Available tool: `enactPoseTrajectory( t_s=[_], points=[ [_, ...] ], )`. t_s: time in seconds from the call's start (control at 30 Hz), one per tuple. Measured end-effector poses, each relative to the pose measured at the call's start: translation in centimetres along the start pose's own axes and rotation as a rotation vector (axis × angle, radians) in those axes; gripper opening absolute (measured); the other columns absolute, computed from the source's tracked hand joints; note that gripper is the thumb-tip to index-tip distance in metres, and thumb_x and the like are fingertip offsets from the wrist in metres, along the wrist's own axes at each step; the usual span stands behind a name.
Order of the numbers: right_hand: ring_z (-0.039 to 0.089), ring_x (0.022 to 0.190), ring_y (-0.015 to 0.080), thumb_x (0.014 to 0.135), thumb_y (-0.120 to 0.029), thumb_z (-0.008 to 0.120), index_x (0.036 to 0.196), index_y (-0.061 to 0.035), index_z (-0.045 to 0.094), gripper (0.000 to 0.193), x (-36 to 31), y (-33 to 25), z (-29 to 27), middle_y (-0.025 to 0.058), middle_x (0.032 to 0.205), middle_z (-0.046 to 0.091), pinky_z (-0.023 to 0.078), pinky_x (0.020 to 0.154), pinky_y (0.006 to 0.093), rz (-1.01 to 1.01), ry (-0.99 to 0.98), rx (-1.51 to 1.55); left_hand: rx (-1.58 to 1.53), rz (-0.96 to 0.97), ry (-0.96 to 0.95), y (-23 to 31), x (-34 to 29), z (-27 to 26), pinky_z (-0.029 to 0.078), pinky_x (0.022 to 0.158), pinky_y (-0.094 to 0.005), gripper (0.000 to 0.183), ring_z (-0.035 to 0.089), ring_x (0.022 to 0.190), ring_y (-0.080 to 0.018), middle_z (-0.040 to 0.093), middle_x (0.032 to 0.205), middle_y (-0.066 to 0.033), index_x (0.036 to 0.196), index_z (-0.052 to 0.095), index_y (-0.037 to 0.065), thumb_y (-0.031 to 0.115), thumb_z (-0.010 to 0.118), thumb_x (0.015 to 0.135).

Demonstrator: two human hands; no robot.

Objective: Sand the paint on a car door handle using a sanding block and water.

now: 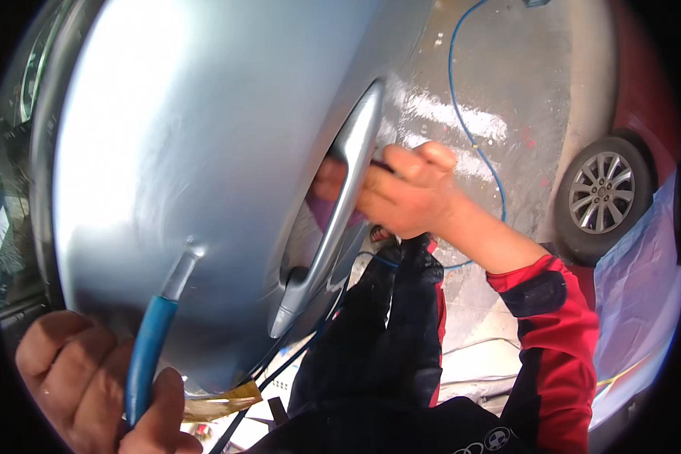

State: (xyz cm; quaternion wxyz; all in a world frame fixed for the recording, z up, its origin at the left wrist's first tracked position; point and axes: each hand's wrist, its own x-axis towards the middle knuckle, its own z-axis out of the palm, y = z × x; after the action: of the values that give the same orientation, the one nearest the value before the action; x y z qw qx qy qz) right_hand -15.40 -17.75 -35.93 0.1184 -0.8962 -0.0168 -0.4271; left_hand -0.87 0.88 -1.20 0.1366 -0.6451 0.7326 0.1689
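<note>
My left hand [79,378] is closed around a blue hose [150,348] at the lower left. From the hose's end a clear stretch that looks like water [178,278] meets the silver-grey car door panel [204,151]. To the right, my right hand [408,189] is closed, its fingers reaching behind the door handle [348,178]. Between those fingers and the handle recess shows a thin purple sheet [322,210], perhaps sandpaper, partly hidden by the handle bar. The fingertips behind the handle are blurred.
Another blue hose [452,76] winds over the wet grey floor [526,83]. A dark red car with a spoked wheel [601,194] stands at the right, beside light blue sheeting [635,303]. Below the door hang dark cables [299,356] and a strip of yellowish tape [219,405].
</note>
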Motion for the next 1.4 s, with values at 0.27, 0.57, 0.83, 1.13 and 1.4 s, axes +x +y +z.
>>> enactPoseTrajectory(
  t_s=[0.27, 0.57, 0.83, 1.13, 1.4],
  points=[
    [0.048, 0.097, 0.0090, 0.086, -0.025, 0.064, 0.120, -0.0323, 0.080, 0.039, -0.1, 0.3, -0.2, -0.0198, 0.128, 0.072, 0.030, 0.086, 0.0334, -0.024, -0.061, 0.035, 0.042, 0.138, 0.208, -2.4, 0.1, 3.0, 0.053, 0.070, -0.0387, 0.043, 0.069, 0.074, -0.0231, 0.069, 0.079, -0.0103, 0.106, 0.069, 0.009, 0.045, 0.047, 0.110],
    [0.050, 0.101, 0.0131, 0.082, -0.027, 0.067, 0.116, -0.0291, 0.079, 0.036, -0.8, -0.6, -1.2, -0.0162, 0.130, 0.072, 0.032, 0.085, 0.0336, -0.002, -0.131, -0.012, 0.033, 0.087, -0.022, -1.1, -0.8, 1.3, 0.054, 0.068, -0.0464, 0.052, 0.068, 0.075, -0.0263, 0.064, 0.078, -0.0122, 0.112, 0.059, 0.008, 0.057, 0.040, 0.112],
    [0.050, 0.105, 0.0150, 0.074, -0.028, 0.068, 0.121, -0.0281, 0.079, 0.048, -1.5, -3.0, -3.4, -0.0139, 0.139, 0.070, 0.033, 0.089, 0.0363, 0.215, -0.269, -0.060, -0.057, 0.015, 0.008, -0.1, -0.4, 0.6, 0.054, 0.071, -0.0487, 0.045, 0.068, 0.073, -0.0275, 0.064, 0.081, -0.0137, 0.119, 0.058, 0.009, 0.050, 0.038, 0.115],
    [0.049, 0.115, 0.0144, 0.084, -0.034, 0.068, 0.124, -0.0356, 0.078, 0.042, -0.6, -2.5, -1.2, -0.0214, 0.141, 0.067, 0.032, 0.090, 0.0353, 0.162, -0.203, 0.058, -0.156, -0.099, -0.303, 0.3, 0.2, -1.6, 0.054, 0.078, -0.0512, 0.052, 0.068, 0.089, -0.0308, 0.065, 0.094, -0.0173, 0.138, 0.052, 0.014, 0.056, 0.044, 0.109],
    [0.050, 0.114, 0.0139, 0.080, -0.035, 0.070, 0.124, -0.0346, 0.075, 0.044, -0.2, 0.1, -2.9, -0.0228, 0.135, 0.067, 0.033, 0.098, 0.0403, 0.018, -0.282, -0.001, 0.036, -0.005, 0.099, 0.0, -0.5, 1.5, 0.055, 0.070, -0.0462, 0.044, 0.067, 0.069, -0.0260, 0.061, 0.071, -0.0105, 0.121, 0.060, 0.010, 0.050, 0.043, 0.114]
  ],
)
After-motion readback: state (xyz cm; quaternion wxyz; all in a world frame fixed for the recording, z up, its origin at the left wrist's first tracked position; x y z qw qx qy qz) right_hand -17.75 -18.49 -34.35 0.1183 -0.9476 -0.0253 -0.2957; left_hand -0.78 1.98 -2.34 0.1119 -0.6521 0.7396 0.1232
